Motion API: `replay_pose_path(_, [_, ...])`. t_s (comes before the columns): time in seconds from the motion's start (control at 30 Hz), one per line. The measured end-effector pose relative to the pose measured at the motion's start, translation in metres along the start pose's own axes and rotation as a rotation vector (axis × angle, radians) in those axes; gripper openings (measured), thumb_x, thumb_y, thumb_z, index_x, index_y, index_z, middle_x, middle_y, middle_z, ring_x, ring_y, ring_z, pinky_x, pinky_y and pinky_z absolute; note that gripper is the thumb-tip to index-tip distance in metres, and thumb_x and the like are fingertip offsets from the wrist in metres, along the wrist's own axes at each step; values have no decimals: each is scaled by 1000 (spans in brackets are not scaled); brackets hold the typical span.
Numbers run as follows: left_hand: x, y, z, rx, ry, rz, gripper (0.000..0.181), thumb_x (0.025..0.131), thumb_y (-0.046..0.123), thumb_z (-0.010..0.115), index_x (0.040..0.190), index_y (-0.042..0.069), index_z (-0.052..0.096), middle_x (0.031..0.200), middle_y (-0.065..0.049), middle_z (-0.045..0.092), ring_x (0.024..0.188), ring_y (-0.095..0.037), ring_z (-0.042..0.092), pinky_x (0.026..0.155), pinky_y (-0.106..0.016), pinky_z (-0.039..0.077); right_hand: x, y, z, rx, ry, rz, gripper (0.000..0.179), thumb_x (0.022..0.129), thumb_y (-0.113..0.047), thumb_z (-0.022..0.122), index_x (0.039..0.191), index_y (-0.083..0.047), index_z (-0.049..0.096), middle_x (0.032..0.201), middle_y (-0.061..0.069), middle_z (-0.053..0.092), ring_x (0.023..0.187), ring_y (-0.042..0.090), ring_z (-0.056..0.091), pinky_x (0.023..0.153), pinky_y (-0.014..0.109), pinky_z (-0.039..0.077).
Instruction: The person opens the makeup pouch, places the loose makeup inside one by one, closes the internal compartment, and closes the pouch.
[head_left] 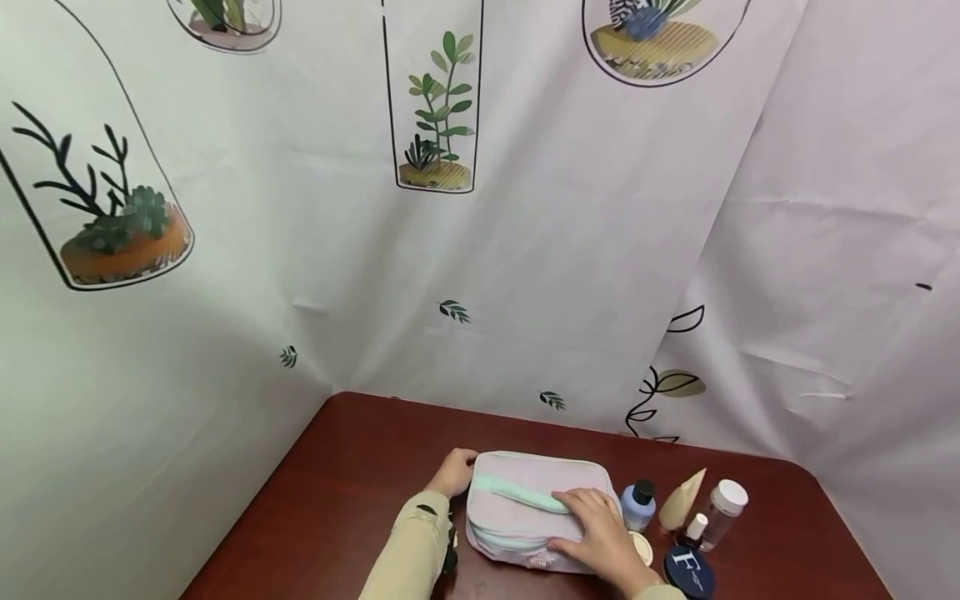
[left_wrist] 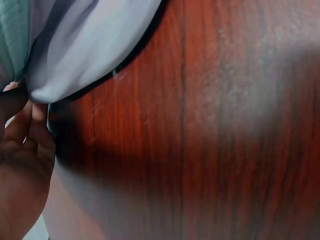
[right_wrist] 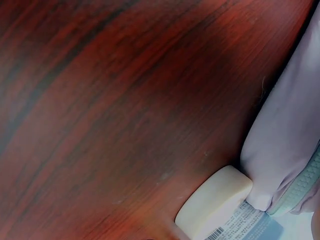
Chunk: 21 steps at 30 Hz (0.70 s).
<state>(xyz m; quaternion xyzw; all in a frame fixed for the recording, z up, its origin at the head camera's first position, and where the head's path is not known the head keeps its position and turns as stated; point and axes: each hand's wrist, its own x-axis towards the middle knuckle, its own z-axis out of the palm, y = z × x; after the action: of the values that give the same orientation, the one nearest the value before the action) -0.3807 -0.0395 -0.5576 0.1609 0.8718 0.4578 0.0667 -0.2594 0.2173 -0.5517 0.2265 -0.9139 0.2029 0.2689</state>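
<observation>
On the reddish-brown counter [head_left: 367, 492] we see a pale pink zipped bag [head_left: 558, 475], lying with its mint handle [head_left: 525, 496] across the top. The left hand [head_left: 453, 473] is at its far left corner, its grip clamped on the bag's edge (our left wrist view catches that pinch only at its margin). The right hand [head_left: 606, 533] rests on the bag's right part, grip apart, thumb spread from the fingers, fingertips by the handle's end. Just right of the bag we find a blue bottle [head_left: 637, 512] and a cream disc [head_left: 641, 548]; beyond them stand a beige tube [head_left: 679, 505], a small white-capped bottle [head_left: 695, 529], a clear bottle [head_left: 722, 518] and a round navy case [head_left: 688, 572].
</observation>
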Motion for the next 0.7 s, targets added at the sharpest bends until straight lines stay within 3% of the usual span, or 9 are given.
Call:
replay_pose_path(0.1, [0, 4, 0, 41, 31, -36, 14, 91, 5, 56, 95, -1, 68, 94, -12, 65, 87, -24, 59, 73, -37, 48, 1, 0, 0, -7, 8, -11, 62, 60, -54, 77, 109, -17, 66, 98, -10, 59, 95, 17, 52, 85, 39, 30])
replay_pose_path(0.33, [-3, 6, -3, 111, 67, -47, 12, 91, 6, 56, 93, 0, 67, 90, -12, 64, 80, -23, 59, 68, -37, 47, 1, -3, -2, -32, 2, -28, 58, 63, -56, 75, 109, -20, 68, 95, -11, 58, 93, 16, 52, 82, 40, 34])
replay_pose_path(0.7, [-10, 11, -6, 259, -13, -9, 14, 95, 11, 51, 98, 0, 59, 94, -14, 61, 84, -26, 58, 71, -40, 46, 5, -13, -7, -82, -136, 118, 50, 64, -44, 79, 109, -25, 69, 88, -13, 50, 85, 10, 47, 78, 41, 36])
